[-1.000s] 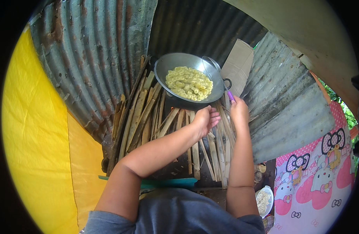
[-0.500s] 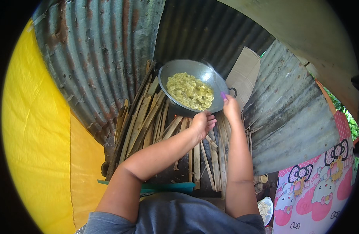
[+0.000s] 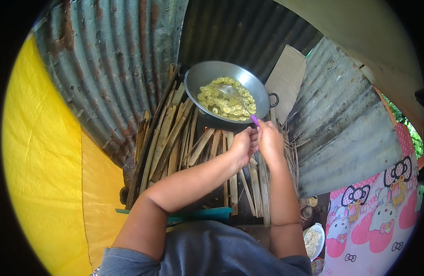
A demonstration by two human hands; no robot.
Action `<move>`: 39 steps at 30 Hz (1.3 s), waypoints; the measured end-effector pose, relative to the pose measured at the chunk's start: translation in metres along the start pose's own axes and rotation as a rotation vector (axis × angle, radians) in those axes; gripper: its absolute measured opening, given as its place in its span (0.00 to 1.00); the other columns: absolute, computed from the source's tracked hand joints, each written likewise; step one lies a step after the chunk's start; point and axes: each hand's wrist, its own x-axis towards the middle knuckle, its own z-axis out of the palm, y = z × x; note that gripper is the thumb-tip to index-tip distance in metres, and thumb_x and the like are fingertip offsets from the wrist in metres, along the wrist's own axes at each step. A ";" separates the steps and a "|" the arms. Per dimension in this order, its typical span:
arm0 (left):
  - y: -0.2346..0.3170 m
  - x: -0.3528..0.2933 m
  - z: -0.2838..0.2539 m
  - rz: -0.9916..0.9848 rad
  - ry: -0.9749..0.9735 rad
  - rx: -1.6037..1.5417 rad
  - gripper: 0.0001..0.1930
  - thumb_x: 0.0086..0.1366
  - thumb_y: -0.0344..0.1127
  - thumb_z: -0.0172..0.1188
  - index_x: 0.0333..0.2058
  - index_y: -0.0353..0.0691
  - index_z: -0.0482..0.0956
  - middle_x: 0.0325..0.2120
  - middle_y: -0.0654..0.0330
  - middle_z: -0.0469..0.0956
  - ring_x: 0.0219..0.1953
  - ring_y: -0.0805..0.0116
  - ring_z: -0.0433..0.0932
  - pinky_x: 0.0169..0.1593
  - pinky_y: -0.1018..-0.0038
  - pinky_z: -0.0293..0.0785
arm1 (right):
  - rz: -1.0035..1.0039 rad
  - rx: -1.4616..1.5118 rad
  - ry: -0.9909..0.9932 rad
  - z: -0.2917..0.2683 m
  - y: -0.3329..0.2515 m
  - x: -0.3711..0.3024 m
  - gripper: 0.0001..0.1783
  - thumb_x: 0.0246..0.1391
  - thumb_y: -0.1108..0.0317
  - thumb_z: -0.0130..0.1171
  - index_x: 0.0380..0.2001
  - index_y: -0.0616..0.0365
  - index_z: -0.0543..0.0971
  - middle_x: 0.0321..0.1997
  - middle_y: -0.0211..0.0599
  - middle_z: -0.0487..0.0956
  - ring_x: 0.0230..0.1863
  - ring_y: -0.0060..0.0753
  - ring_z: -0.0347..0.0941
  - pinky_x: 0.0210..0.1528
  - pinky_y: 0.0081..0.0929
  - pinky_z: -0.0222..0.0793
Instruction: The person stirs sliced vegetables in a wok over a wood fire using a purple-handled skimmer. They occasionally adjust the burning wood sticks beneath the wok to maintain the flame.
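Observation:
A round metal wok full of pale yellow slices in oil sits above a pile of split firewood sticks. My right hand is closed on the purple handle of a metal utensil whose head lies among the slices. My left hand is right beside it, fingers curled and touching the right hand just below the handle. Whether the left hand grips anything is hidden by the fingers.
Rusty corrugated metal sheets wall the back and right side. A yellow sheet hangs on the left. A cardboard piece leans behind the wok. A patterned pink cloth and a small bowl of food sit lower right.
Both hands have come together near the wok's front rim. The utensil's head now rests in the slices, and the view has shifted so the wok sits lower in the picture.

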 end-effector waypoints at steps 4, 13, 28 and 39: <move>0.000 -0.010 -0.007 -0.053 0.053 -0.012 0.18 0.71 0.45 0.37 0.48 0.39 0.68 0.42 0.59 0.74 0.42 0.66 0.72 0.47 0.69 0.66 | 0.093 -0.026 0.009 -0.014 -0.003 -0.020 0.14 0.55 0.69 0.51 0.45 0.54 0.77 0.37 0.42 0.76 0.35 0.48 0.75 0.36 0.41 0.71; -0.008 -0.013 0.000 -0.036 0.037 0.026 0.15 0.69 0.38 0.39 0.49 0.37 0.68 0.42 0.58 0.74 0.41 0.68 0.73 0.45 0.73 0.67 | 0.153 0.073 0.017 -0.016 0.004 -0.016 0.14 0.56 0.69 0.50 0.45 0.60 0.77 0.39 0.48 0.76 0.41 0.53 0.73 0.42 0.39 0.68; 0.015 -0.014 -0.007 0.040 0.069 -0.002 0.18 0.68 0.38 0.42 0.53 0.37 0.66 0.43 0.58 0.75 0.41 0.69 0.74 0.45 0.75 0.69 | 0.295 0.068 0.206 0.035 0.063 0.036 0.14 0.57 0.67 0.49 0.44 0.59 0.77 0.40 0.53 0.77 0.40 0.55 0.74 0.44 0.42 0.69; 0.024 -0.003 -0.019 0.092 0.112 -0.001 0.18 0.68 0.36 0.44 0.54 0.37 0.65 0.43 0.59 0.73 0.42 0.70 0.72 0.46 0.73 0.69 | 0.234 0.253 0.124 0.045 0.070 0.073 0.15 0.57 0.67 0.50 0.43 0.63 0.77 0.39 0.56 0.78 0.43 0.55 0.74 0.46 0.41 0.69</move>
